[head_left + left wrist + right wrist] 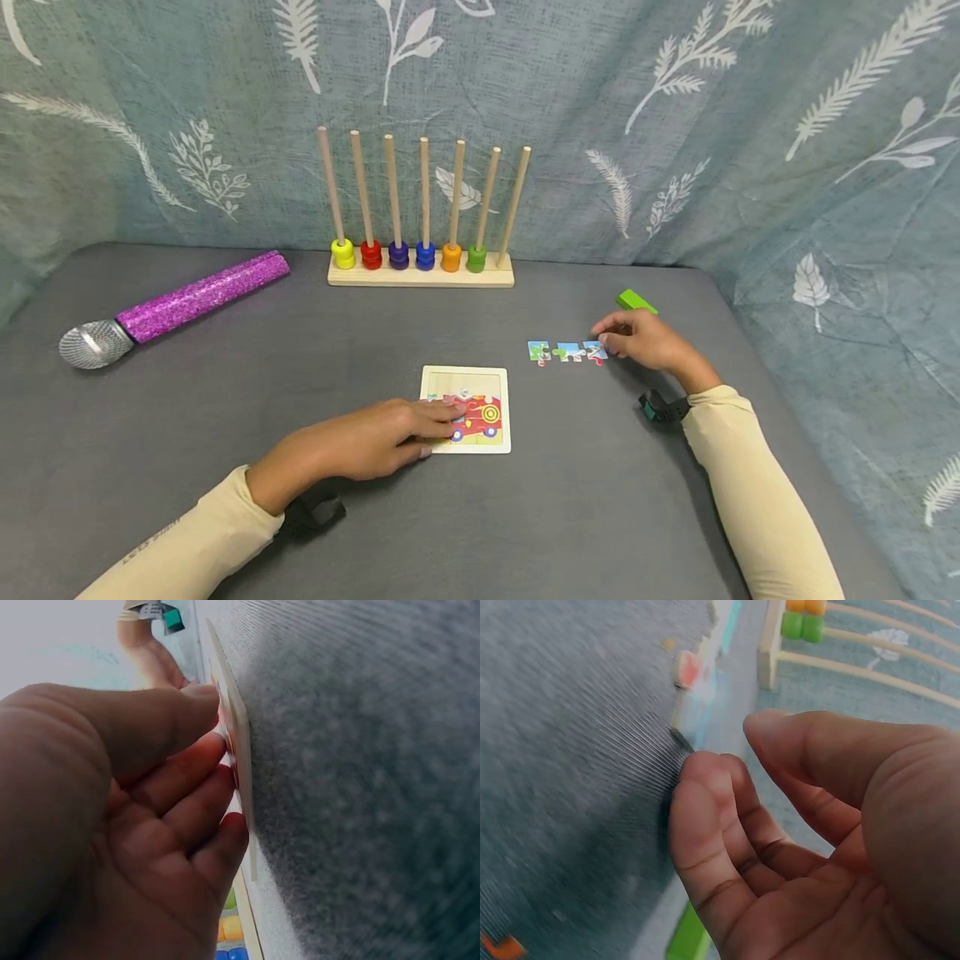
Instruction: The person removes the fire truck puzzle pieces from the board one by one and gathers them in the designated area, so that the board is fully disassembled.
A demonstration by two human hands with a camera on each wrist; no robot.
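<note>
My left hand [367, 437] rests on a square wooden puzzle board [467, 368], covering its left part. In the left wrist view, the thumb and fingertips touch the face of the board [241, 735]. A red vehicle picture [480, 414] fills the lower part, with bare wood above it. Three loose puzzle pieces lie in a row: a green one at left [537, 351], a blue-and-green one [568, 352] and a blue-and-red one [595, 350]. My right hand [651, 337] is at the rightmost piece, fingers loosely bent; the right wrist view has the thumb apart from the fingers.
A wooden peg stand [420, 279] with coloured beads stands at the back. At left lies a toy microphone [202, 297] with a glittery purple handle. A green block [636, 301] lies beyond my right hand. A patterned curtain [555, 108] hangs behind the grey table [285, 400].
</note>
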